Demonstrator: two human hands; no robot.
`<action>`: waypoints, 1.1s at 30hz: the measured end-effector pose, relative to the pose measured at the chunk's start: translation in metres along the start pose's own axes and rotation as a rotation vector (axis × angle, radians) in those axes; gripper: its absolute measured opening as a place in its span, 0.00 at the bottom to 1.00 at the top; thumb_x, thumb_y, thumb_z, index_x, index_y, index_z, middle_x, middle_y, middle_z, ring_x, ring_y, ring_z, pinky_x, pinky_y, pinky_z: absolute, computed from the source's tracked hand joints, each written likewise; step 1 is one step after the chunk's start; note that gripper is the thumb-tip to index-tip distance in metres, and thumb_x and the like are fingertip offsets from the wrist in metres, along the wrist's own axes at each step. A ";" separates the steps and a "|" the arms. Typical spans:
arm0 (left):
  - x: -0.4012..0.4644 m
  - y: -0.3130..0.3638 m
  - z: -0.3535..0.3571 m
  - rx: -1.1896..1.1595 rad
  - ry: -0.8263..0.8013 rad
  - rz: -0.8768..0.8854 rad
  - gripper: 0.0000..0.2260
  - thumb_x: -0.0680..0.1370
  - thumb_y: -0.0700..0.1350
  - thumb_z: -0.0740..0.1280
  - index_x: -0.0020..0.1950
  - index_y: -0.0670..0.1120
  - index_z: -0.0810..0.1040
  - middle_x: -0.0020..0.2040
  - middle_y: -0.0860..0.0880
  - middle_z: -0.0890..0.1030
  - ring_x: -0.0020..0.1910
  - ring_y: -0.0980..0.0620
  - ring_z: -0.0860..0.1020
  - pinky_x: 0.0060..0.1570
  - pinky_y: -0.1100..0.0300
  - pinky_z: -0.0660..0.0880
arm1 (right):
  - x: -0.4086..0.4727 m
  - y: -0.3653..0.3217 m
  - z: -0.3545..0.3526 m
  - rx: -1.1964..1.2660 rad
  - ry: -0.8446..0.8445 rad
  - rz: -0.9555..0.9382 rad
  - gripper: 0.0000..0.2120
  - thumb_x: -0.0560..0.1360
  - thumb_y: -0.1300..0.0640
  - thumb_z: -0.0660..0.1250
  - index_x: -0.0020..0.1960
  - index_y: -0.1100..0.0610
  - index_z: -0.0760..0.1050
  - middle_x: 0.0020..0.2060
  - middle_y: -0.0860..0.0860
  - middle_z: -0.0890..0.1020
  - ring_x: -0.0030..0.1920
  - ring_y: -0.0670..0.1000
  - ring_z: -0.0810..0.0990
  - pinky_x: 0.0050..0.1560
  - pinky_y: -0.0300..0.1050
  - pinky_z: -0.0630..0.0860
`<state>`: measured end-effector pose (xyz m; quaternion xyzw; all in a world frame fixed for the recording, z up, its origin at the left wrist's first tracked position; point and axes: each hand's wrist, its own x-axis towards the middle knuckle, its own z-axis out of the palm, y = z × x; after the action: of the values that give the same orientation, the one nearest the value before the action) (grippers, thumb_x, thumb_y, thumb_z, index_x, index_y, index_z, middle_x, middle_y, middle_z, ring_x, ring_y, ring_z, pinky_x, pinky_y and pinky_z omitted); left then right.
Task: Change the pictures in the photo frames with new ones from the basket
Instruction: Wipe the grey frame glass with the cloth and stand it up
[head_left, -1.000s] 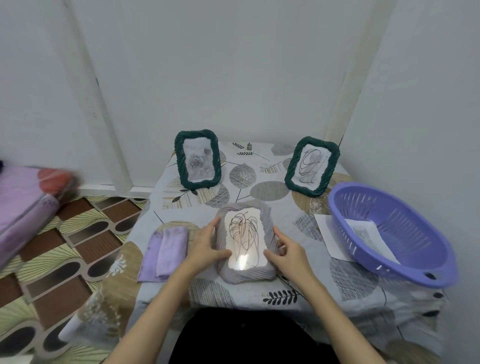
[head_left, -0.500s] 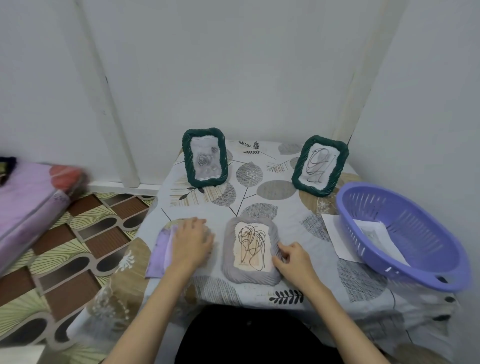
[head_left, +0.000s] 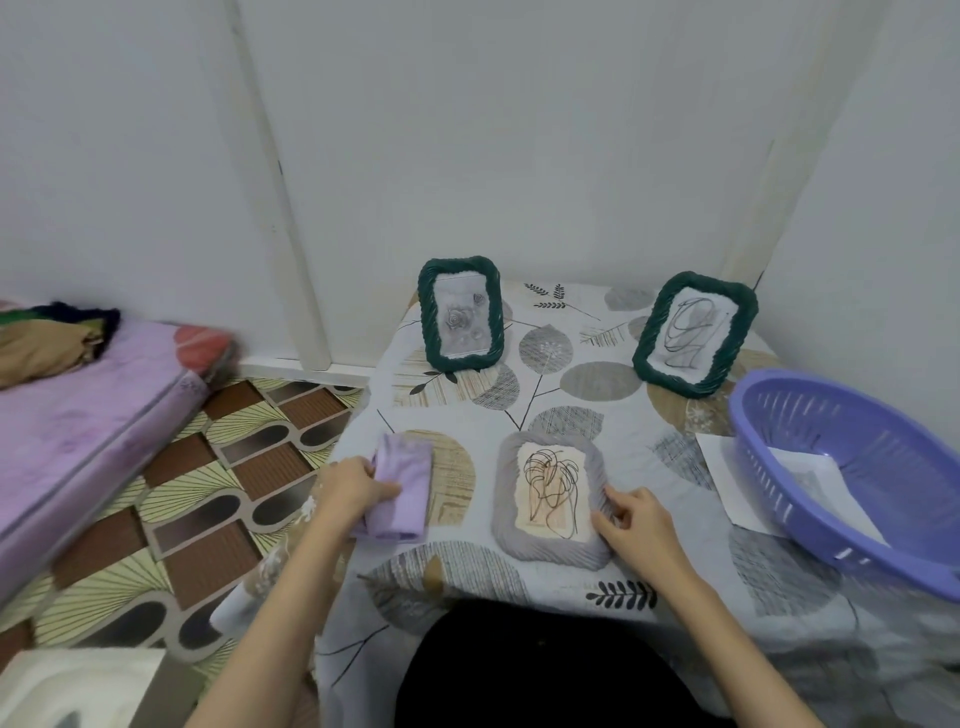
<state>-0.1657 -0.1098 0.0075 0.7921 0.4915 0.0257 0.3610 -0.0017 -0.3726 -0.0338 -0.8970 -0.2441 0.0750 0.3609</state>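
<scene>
While the grey rope-wrapped photo frame (head_left: 551, 503) is lying face-up at six o'clock on the leaf-print tablecloth (head_left: 571, 379), the folded lilac cloth (head_left: 399, 488) is being picked up.

The left hand (head_left: 353, 488) is curling its fingers round that cloth at eight o'clock; the right hand (head_left: 636, 525) is resting on the frame's right edge, fingers loosely bent, pinning it rather than grasping; two dark-green rope frames (head_left: 461, 314) are standing at twelve and one o'clock; the purple plastic basket (head_left: 852, 467) holding paper prints (head_left: 810, 473) is sitting at three o'clock. Wiping well probably means keeping the frame braced and stroking gently, so the glass is not shifting.
</scene>
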 end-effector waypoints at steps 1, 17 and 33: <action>-0.002 0.001 0.000 -0.060 -0.042 0.005 0.11 0.73 0.44 0.69 0.51 0.41 0.73 0.43 0.47 0.75 0.45 0.48 0.74 0.34 0.64 0.70 | 0.000 -0.001 -0.001 -0.003 -0.002 0.001 0.24 0.72 0.57 0.69 0.66 0.63 0.70 0.42 0.54 0.71 0.43 0.50 0.72 0.42 0.34 0.61; -0.049 0.079 0.061 -0.966 -0.430 0.481 0.06 0.74 0.36 0.66 0.48 0.46 0.77 0.49 0.45 0.81 0.45 0.49 0.79 0.40 0.56 0.77 | -0.010 -0.084 -0.016 1.073 -0.221 0.202 0.13 0.73 0.60 0.67 0.56 0.63 0.76 0.44 0.56 0.81 0.39 0.53 0.79 0.36 0.44 0.77; 0.002 0.052 0.084 -0.170 -0.134 0.649 0.12 0.76 0.44 0.66 0.59 0.50 0.76 0.64 0.51 0.73 0.63 0.52 0.69 0.66 0.52 0.64 | 0.001 -0.007 -0.021 -0.523 -0.070 -0.455 0.16 0.72 0.50 0.57 0.48 0.60 0.77 0.41 0.56 0.75 0.41 0.58 0.76 0.38 0.49 0.71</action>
<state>-0.0918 -0.1674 -0.0234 0.8742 0.1850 0.1281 0.4302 0.0026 -0.3806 -0.0139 -0.8785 -0.4611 -0.0420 0.1175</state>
